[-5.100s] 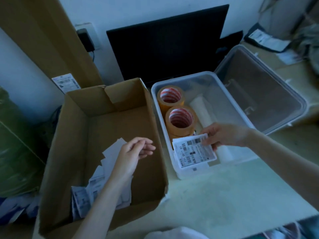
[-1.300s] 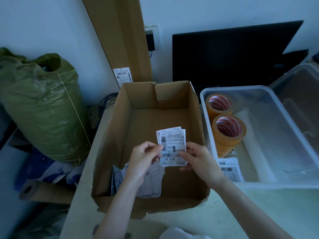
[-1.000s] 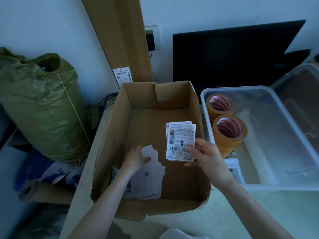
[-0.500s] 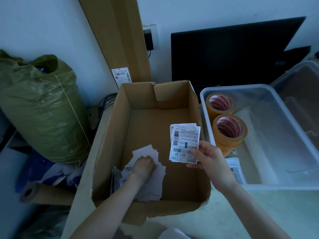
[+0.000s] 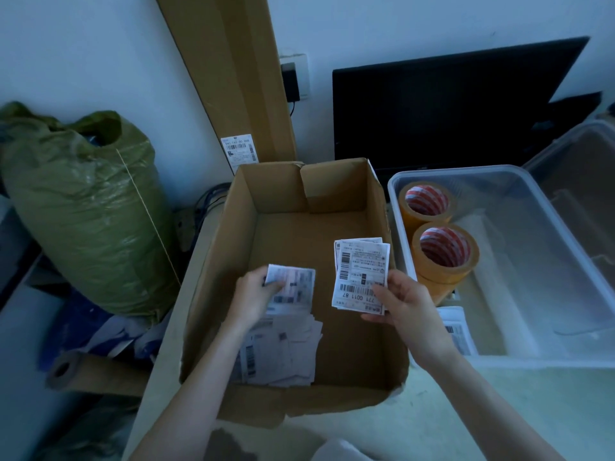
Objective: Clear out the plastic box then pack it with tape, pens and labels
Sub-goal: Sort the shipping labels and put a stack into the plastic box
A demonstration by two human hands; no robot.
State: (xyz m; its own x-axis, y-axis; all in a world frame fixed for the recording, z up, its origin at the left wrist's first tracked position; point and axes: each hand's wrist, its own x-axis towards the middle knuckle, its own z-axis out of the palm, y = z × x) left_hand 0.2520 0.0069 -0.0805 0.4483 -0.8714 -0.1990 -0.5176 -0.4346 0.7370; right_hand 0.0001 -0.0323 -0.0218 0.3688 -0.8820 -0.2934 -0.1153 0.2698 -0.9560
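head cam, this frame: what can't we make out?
- Plastic box: right side cut off by the frame edge.
- Labels in box: partly hidden behind right hand.
- Left hand's labels: print blurred.
- Pens: none visible.
- Lower tape rolls: hidden under top rolls.

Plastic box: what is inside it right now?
Inside the plastic box: two tape rolls, a white roll and labels at the near corner. The right hand partly covers those labels.
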